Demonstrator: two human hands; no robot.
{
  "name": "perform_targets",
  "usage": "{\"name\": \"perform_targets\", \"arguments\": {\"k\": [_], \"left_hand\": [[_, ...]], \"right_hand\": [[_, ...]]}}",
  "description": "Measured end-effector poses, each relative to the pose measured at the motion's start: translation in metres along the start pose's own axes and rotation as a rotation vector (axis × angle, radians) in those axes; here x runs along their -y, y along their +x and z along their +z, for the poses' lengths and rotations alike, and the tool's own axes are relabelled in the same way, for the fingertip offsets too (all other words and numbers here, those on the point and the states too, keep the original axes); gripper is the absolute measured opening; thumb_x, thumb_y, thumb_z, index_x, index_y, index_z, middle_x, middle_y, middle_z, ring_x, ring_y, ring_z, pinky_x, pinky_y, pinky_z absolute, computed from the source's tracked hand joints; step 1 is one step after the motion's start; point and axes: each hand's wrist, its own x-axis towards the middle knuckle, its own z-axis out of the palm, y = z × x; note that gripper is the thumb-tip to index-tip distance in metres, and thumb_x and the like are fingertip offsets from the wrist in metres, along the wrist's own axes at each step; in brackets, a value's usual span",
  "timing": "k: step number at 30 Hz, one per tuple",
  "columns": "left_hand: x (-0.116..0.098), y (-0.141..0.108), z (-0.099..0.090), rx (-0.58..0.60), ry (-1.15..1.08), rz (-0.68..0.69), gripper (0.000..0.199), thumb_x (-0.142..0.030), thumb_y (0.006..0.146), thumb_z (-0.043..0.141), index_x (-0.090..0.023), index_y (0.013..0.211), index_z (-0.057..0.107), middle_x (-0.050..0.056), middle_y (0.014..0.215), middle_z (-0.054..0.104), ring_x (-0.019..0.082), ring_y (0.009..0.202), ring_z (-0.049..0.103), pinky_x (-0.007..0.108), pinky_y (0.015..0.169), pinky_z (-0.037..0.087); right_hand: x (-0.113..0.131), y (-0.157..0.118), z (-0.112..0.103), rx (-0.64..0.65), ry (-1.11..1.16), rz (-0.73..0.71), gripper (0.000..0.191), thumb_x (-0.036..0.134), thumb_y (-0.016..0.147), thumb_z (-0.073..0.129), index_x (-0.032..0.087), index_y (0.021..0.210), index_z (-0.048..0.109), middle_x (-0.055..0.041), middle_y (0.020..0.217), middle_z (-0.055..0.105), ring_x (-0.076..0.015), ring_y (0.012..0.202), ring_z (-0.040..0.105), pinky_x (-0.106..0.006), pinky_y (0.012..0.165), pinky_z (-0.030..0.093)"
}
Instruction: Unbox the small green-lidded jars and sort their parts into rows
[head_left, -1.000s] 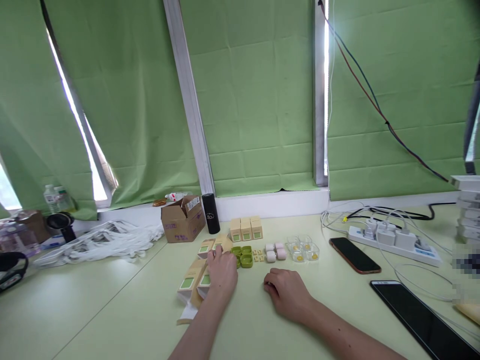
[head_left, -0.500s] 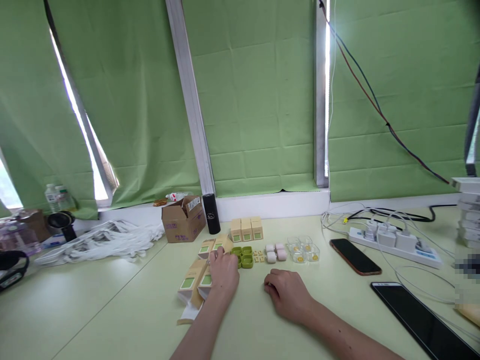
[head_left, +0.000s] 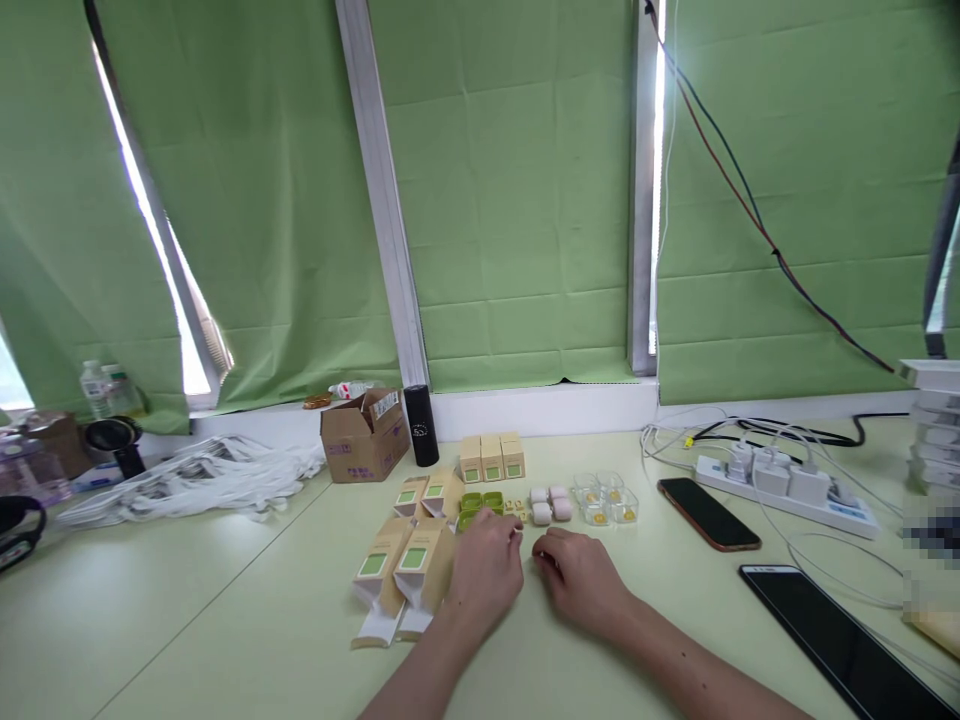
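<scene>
Green blinds (head_left: 525, 200) hang behind the pale counter (head_left: 247, 640), its back edge meeting a white sill (head_left: 510, 412). Counter surface spreads from the 2 open-flapped cartons (head_left: 424, 560) leftward past a seam, and from the right hand (head_left: 581, 580) to the black smartphone (head_left: 709, 513). Green square cups (head_left: 493, 499) sit between cartons and small yellow pieces (head_left: 517, 507), partly hidden by the left hand (head_left: 487, 565). Both hands have curled fingers, close but apart; I cannot tell whether either grips anything.
</scene>
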Motion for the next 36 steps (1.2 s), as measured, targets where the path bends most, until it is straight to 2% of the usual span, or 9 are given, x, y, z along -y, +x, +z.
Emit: {"name": "perform_targets", "arguments": {"k": [3, 6, 11, 13, 16, 21, 30, 34, 36], "left_hand": [[-0.005, -0.006, 0.007, 0.122, -0.060, 0.087, 0.025, -0.013, 0.090, 0.055, -0.020, 0.105, 0.074, 0.008, 0.101, 0.073, 0.028, 0.107, 0.056, 0.040, 0.093, 0.046], [-0.007, -0.010, 0.008, 0.201, -0.108, 0.150, 0.029, -0.016, 0.087, 0.062, -0.024, 0.114, 0.071, 0.007, 0.116, 0.070, 0.031, 0.122, 0.046, 0.047, 0.106, 0.039], [-0.011, -0.014, 0.006, 0.287, -0.109, 0.222, 0.032, -0.021, 0.090, 0.061, -0.028, 0.121, 0.066, 0.007, 0.129, 0.061, 0.032, 0.130, 0.040, 0.051, 0.112, 0.033], [-0.011, -0.015, 0.006, 0.325, -0.102, 0.244, 0.032, -0.022, 0.091, 0.060, -0.027, 0.121, 0.065, 0.008, 0.127, 0.060, 0.032, 0.127, 0.043, 0.051, 0.111, 0.034], [-0.009, -0.015, 0.009, 0.366, -0.106, 0.250, 0.029, -0.023, 0.091, 0.060, -0.026, 0.119, 0.066, 0.008, 0.124, 0.060, 0.029, 0.120, 0.050, 0.049, 0.108, 0.038], [-0.008, -0.014, 0.010, 0.364, -0.119, 0.234, 0.028, -0.026, 0.089, 0.063, -0.026, 0.116, 0.068, 0.007, 0.123, 0.061, 0.029, 0.117, 0.052, 0.047, 0.106, 0.039], [-0.006, -0.013, 0.012, 0.368, -0.116, 0.232, 0.030, -0.028, 0.087, 0.064, -0.027, 0.117, 0.068, 0.007, 0.124, 0.061, 0.029, 0.118, 0.053, 0.046, 0.106, 0.040], [-0.006, -0.013, 0.011, 0.369, -0.123, 0.238, 0.031, -0.028, 0.087, 0.064, -0.027, 0.118, 0.068, 0.008, 0.124, 0.061, 0.030, 0.119, 0.052, 0.046, 0.107, 0.040], [-0.006, -0.013, 0.010, 0.374, -0.125, 0.237, 0.032, -0.028, 0.088, 0.063, -0.027, 0.119, 0.068, 0.008, 0.125, 0.062, 0.030, 0.118, 0.053, 0.046, 0.106, 0.040]], "right_hand": [[-0.008, 0.005, -0.003, -0.080, 0.038, 0.036, 0.026, 0.016, 0.096, 0.048, 0.023, 0.097, 0.073, -0.0038, 0.097, 0.076, -0.0195, 0.088, 0.070, -0.027, 0.074, 0.043], [-0.016, 0.013, -0.009, -0.174, 0.053, 0.068, 0.028, 0.019, 0.098, 0.045, 0.023, 0.105, 0.072, -0.0055, 0.104, 0.076, -0.0206, 0.091, 0.069, -0.029, 0.079, 0.046], [-0.020, 0.036, -0.024, -0.254, -0.030, 0.110, 0.028, 0.020, 0.097, 0.049, 0.024, 0.118, 0.068, -0.0054, 0.106, 0.074, -0.0212, 0.098, 0.066, -0.030, 0.080, 0.048], [-0.019, 0.052, -0.029, -0.215, -0.136, 0.089, 0.031, 0.019, 0.099, 0.046, 0.023, 0.124, 0.065, -0.0065, 0.111, 0.073, -0.0220, 0.105, 0.063, -0.030, 0.079, 0.047], [-0.020, 0.082, -0.033, -0.181, -0.190, 0.074, 0.035, 0.016, 0.098, 0.048, 0.022, 0.129, 0.063, -0.0085, 0.118, 0.071, -0.0241, 0.114, 0.058, -0.033, 0.088, 0.046], [-0.025, 0.126, -0.025, -0.104, -0.274, 0.080, 0.043, 0.013, 0.093, 0.056, 0.022, 0.135, 0.060, -0.0127, 0.128, 0.065, -0.0284, 0.122, 0.050, -0.036, 0.096, 0.043], [-0.027, 0.162, -0.003, 0.037, -0.357, 0.155, 0.075, 0.017, 0.088, 0.064, 0.023, 0.157, 0.035, -0.0201, 0.156, 0.041, -0.0358, 0.146, 0.027, -0.046, 0.109, 0.033], [-0.031, 0.166, 0.002, 0.073, -0.364, 0.178, 0.062, 0.015, 0.089, 0.066, 0.024, 0.148, 0.050, -0.0190, 0.160, 0.037, -0.0374, 0.153, 0.020, -0.052, 0.114, 0.029], [-0.032, 0.165, 0.003, 0.060, -0.366, 0.160, 0.050, 0.016, 0.091, 0.066, 0.023, 0.140, 0.057, -0.0183, 0.158, 0.041, -0.0353, 0.153, 0.024, -0.051, 0.116, 0.029]]}}
